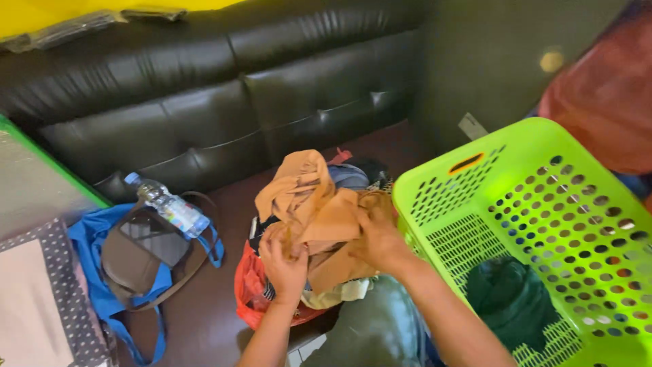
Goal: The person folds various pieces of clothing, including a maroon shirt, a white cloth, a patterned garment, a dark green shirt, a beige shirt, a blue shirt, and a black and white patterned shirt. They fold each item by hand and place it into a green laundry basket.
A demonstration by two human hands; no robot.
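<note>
Black leather sofa [224,88] cushions fill the background, with a dark reddish-brown floor [210,299] in front of them. On that floor sits a heap of clothes [319,272] in mixed colours, and on top of the heap lies an orange-tan garment [309,197], bunched and folded over itself. Both hands are on this garment. The left hand [285,265] grips its lower left edge, fingers curled closed around a fold of the cloth. The right hand [380,238] presses on the right side of the same garment, fingers bent and pinching the fabric (the fingertips are partly buried in the folds). The two hands are near each other, with a ridge of the cloth between them.

Just to the right of the heap stands a lime-green laundry basket [475,156] with rows of round holes in its walls and a slot handle at the rim. A dark green cloth [509,299] lies crumpled inside it on the bottom. Behind the basket, at the upper right, a red cloth [604,95] shows, blurred.

To the left of the heap lies a brown shoulder bag [139,255] on top of a blue bag [102,292], with a clear plastic water bottle [170,204] with a blue cap resting across them. At the far left edge sits a patterned cushion [41,299] with a dotted border.
</note>
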